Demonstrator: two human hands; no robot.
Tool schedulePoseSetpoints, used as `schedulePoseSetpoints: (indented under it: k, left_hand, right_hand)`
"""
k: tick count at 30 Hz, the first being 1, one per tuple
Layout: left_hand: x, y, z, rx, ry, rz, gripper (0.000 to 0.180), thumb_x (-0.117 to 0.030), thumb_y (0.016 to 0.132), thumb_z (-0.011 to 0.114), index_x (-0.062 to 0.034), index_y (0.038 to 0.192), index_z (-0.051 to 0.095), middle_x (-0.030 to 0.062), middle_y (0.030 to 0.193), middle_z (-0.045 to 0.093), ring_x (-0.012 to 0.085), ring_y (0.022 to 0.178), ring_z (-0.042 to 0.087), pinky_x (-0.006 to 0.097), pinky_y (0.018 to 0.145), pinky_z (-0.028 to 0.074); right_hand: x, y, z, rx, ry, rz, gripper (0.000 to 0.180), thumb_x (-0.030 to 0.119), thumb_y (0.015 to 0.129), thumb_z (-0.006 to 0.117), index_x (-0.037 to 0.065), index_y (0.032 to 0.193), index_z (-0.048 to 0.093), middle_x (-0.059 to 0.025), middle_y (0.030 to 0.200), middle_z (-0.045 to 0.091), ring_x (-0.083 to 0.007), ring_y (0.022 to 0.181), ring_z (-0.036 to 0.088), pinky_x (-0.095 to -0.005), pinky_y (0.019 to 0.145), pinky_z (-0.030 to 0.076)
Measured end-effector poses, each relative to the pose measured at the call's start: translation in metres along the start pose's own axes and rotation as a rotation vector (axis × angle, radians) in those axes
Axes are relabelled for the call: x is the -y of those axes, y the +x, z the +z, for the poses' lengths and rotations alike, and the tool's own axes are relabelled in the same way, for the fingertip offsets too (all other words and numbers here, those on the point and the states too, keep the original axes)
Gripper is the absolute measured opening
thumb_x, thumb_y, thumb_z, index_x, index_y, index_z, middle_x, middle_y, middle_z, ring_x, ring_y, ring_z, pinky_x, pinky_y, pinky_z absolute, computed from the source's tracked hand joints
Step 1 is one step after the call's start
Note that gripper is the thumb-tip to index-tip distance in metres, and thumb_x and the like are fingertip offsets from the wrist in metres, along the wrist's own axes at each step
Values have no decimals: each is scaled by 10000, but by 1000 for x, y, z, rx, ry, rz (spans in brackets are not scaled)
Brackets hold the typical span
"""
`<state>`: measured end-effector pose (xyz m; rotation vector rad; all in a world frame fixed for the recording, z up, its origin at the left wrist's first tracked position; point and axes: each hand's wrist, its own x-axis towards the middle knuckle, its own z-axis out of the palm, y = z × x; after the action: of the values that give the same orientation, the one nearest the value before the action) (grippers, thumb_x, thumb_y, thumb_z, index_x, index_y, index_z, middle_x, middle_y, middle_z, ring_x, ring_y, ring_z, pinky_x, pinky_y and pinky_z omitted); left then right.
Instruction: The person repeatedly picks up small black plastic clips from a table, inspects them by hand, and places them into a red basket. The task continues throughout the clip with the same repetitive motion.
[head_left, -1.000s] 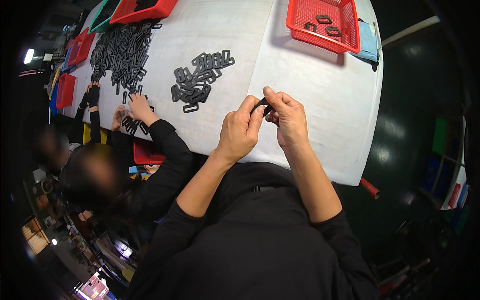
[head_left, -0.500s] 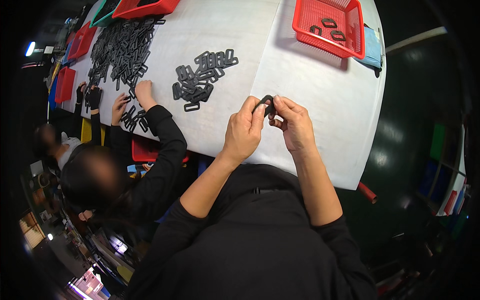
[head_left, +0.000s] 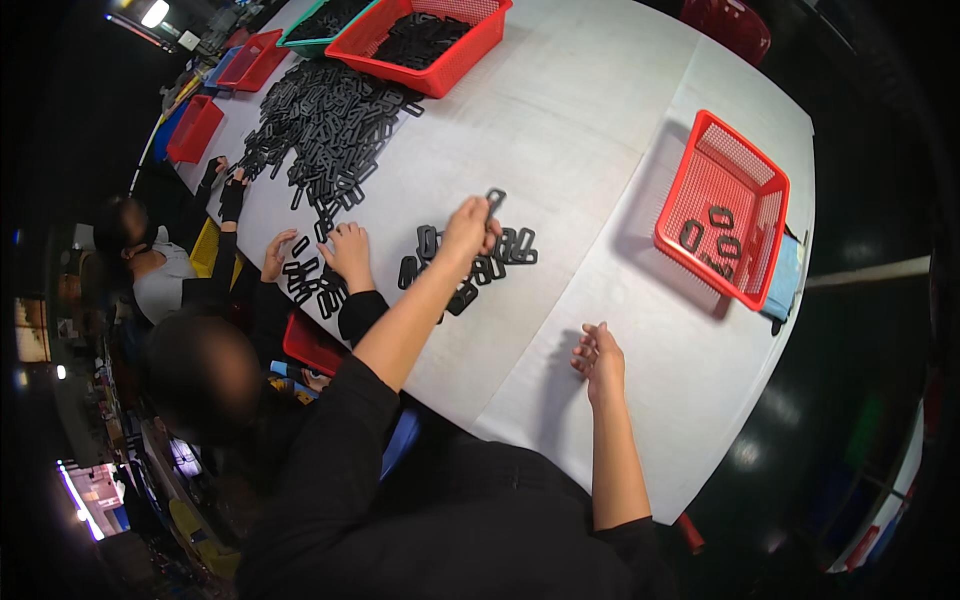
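Observation:
My left hand is closed on a black rectangular plastic ring, held up over the small pile of similar black rings. The hand and forearm hide part of that pile. Off to the right, my right hand hovers above the white table with its fingers loosely bent and apart, and nothing shows in it. Several black rings lie in the red mesh basket at the right.
A large heap of black rings spreads across the far left. Behind it stand a red basket and a green basket, both full of black parts. A co-worker's hands work close on my left; another person sits beyond.
My hands, earlier together around one black piece, have separated. The left has reached to the small pile and grips a ring; the right is empty. More rings show in the red mesh basket.

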<state>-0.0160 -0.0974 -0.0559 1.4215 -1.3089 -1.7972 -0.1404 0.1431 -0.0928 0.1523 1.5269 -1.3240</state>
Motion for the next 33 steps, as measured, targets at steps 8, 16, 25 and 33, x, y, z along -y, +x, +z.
schedulePoseSetpoints:
  k: [8, 16, 25, 33]
  left_hand:
    - [-169, 133, -49, -220, -140, 255, 432, -348, 939, 373, 2, 1173, 466, 105, 1052, 611, 188, 894, 593, 295, 665, 481]
    - [-2, 97, 26, 246, 1083, 234, 374, -334, 786, 620, -35, 1008, 584, 87, 931, 642, 200, 828, 606, 329, 667, 474]
    - [57, 26, 47, -4, 1308, 493, 357, -213, 754, 661, -16, 1014, 517, 164, 964, 563, 325, 919, 555, 409, 750, 471]
    - [40, -32, 44, 275, 128, -128, 220, -126, 865, 528, 34, 1016, 550, 122, 913, 637, 198, 756, 654, 286, 622, 542]
  right_hand:
    - [-12, 19, -15, 56, -141, 20, 255, 268, 912, 489, 47, 884, 614, 1, 714, 568, -81, 590, 552, -216, 507, 427]
    - [-3, 23, -19, 95, -194, 19, 258, 269, 901, 500, 44, 886, 625, -5, 720, 603, -78, 598, 584, -209, 504, 416]
    - [-5, 22, -21, 144, -179, 1, 257, 260, 901, 496, 38, 899, 626, -14, 721, 610, -88, 593, 595, -209, 506, 429]
    - [-9, 6, -25, 169, -291, -124, 217, 202, 899, 495, 32, 939, 624, -22, 740, 600, -87, 667, 564, -211, 573, 433]
